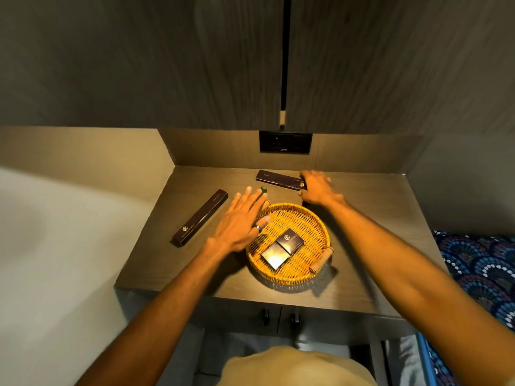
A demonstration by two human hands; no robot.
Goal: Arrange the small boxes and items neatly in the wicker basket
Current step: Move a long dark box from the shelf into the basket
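While our left hand (239, 221) blurs and half hides a small green item (262, 190), we can't identify it | left fingers spread, holding nothing, over the wicker basket (303, 218) rim | two small dark boxes (281, 247) inside | right hand (317, 188) flat, fingers splayed on a long dark box (276, 179) | another long box (200, 217) far left on the wooden table (376, 246).

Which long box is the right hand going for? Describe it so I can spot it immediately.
Start at the round yellow wicker basket on the dark wooden table. Look past its far rim, below the black wall socket: the long dark box lies crosswise there, its right end under the right hand. The other long dark box lies diagonally, left of the basket, untouched.
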